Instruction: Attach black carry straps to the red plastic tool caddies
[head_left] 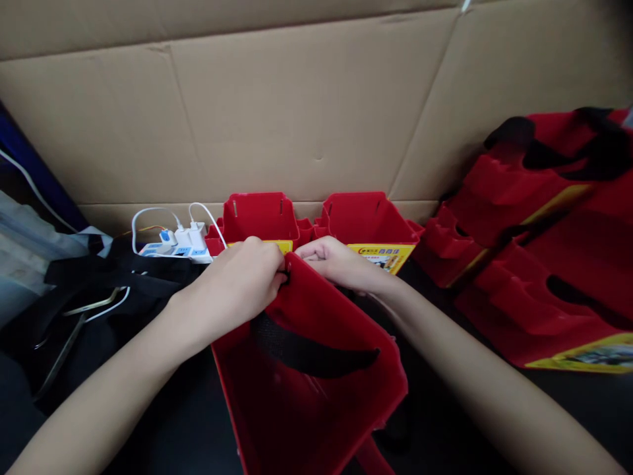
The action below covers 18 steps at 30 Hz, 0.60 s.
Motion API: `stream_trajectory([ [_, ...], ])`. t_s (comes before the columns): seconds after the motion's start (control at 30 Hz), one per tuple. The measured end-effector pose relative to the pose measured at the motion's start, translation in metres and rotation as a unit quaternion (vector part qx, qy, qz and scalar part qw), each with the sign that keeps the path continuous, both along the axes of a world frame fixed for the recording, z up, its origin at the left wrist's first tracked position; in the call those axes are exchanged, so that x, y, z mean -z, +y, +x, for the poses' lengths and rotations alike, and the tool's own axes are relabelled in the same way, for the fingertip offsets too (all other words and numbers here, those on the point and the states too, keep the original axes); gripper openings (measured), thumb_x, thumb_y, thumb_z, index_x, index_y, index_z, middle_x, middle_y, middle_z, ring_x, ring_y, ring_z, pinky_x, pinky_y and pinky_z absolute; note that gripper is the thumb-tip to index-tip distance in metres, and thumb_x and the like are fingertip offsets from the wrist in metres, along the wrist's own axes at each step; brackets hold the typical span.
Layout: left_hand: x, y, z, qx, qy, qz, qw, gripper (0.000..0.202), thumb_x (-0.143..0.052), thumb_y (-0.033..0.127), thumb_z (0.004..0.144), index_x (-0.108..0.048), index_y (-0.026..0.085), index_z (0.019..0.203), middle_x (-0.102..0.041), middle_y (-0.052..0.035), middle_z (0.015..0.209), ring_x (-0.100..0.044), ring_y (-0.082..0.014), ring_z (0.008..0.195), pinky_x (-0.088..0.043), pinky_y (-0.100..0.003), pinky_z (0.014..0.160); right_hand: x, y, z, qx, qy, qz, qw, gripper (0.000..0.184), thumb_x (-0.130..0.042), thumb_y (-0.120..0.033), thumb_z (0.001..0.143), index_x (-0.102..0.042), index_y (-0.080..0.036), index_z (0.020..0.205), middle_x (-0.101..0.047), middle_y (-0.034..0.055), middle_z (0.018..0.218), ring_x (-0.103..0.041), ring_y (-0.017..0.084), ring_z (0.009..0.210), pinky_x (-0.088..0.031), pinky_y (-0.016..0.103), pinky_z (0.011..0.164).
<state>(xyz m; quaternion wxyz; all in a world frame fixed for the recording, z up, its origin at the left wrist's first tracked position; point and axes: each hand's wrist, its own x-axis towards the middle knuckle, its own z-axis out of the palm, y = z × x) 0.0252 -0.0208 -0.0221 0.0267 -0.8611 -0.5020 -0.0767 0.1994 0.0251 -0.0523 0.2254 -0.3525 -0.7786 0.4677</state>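
Note:
A red plastic bin (306, 409) is tilted in front of me, its opening toward me. A black webbing strap (316, 349) runs along the inside of its wall, one end entering a slot at the right. At the wall's upper left corner my left hand (242, 284) is closed, pinching the strap's other end near a slot. My right hand (336, 260) is on the outer side of the same wall, its fingers curled at the corner. Whatever those fingers grip is hidden behind the wall and the left hand.
Two red bins (260, 214) with yellow labels stand against a cardboard wall (306, 119). More red bins (524, 290) with black straps are at the right. A power strip (175, 251) with white plugs and cables lies left, beside black straps (113, 284) on the dark table.

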Motion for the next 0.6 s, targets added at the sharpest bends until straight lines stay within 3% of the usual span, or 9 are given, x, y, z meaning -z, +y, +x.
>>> stream_trajectory([
  [0.1,-0.002,-0.002,0.0,0.016,0.03,0.016,0.999,0.023,-0.042,0.02,0.082,-0.064,0.016,0.077,-0.064,-0.0066,0.069,-0.058,-0.0164,0.061,-0.034,-0.027,0.054,0.002,0.0,-0.001,0.008,-0.033,-0.033,0.999,0.024,-0.051,-0.035,0.079,-0.054,-0.015,0.066,-0.038,-0.0069,0.046,-0.026,0.003,0.038,-0.014,0.018,0.036],
  [0.2,-0.001,-0.005,0.001,0.01,0.064,0.049,0.997,0.023,-0.04,0.02,0.081,-0.063,0.016,0.075,-0.062,-0.006,0.067,-0.056,-0.0166,0.057,-0.03,-0.027,0.05,0.001,0.0,0.0,0.009,-0.044,-0.022,0.999,0.026,-0.046,-0.034,0.082,-0.055,-0.015,0.068,-0.046,-0.0035,0.053,-0.036,0.005,0.042,-0.023,0.018,0.037],
  [0.3,-0.001,-0.006,0.004,0.009,0.06,0.057,0.997,0.025,-0.038,0.022,0.081,-0.06,0.016,0.071,-0.061,-0.0048,0.064,-0.054,-0.0163,0.054,-0.028,-0.027,0.05,-0.01,-0.008,0.003,0.008,-0.021,0.099,0.995,0.023,-0.045,-0.033,0.084,-0.06,-0.016,0.084,-0.058,0.0012,0.072,-0.052,0.01,0.063,-0.04,0.021,0.054],
  [0.4,-0.006,-0.003,0.005,0.039,0.021,0.019,0.999,0.021,-0.04,0.023,0.079,-0.057,0.016,0.068,-0.058,-0.0018,0.06,-0.05,-0.0131,0.052,-0.031,-0.026,0.052,-0.025,-0.022,0.006,0.002,0.019,0.246,0.969,0.026,-0.051,-0.03,0.082,-0.058,-0.02,0.105,-0.06,0.0024,0.096,-0.054,0.014,0.09,-0.043,0.027,0.078],
  [0.5,-0.021,-0.004,-0.01,0.07,-0.009,-0.053,0.996,0.018,-0.044,0.02,0.075,-0.052,0.015,0.059,-0.048,0.0033,0.051,-0.041,-0.0075,0.046,-0.031,-0.022,0.05,-0.031,-0.033,0.007,0.012,0.002,0.311,0.95,0.021,-0.053,-0.02,0.078,-0.061,-0.021,0.097,-0.06,0.0019,0.1,-0.053,0.014,0.095,-0.041,0.03,0.085],
  [0.6,-0.042,-0.017,-0.048,0.072,-0.056,-0.077,0.993,0.022,-0.048,0.019,0.075,-0.049,0.014,0.054,-0.041,0.0047,0.05,-0.035,-0.005,0.047,-0.029,-0.017,0.045,-0.03,-0.033,0.005,0.034,-0.03,0.325,0.945,0.017,-0.051,-0.014,0.078,-0.063,-0.02,0.088,-0.059,0.0022,0.094,-0.054,0.014,0.089,-0.042,0.03,0.082],
])
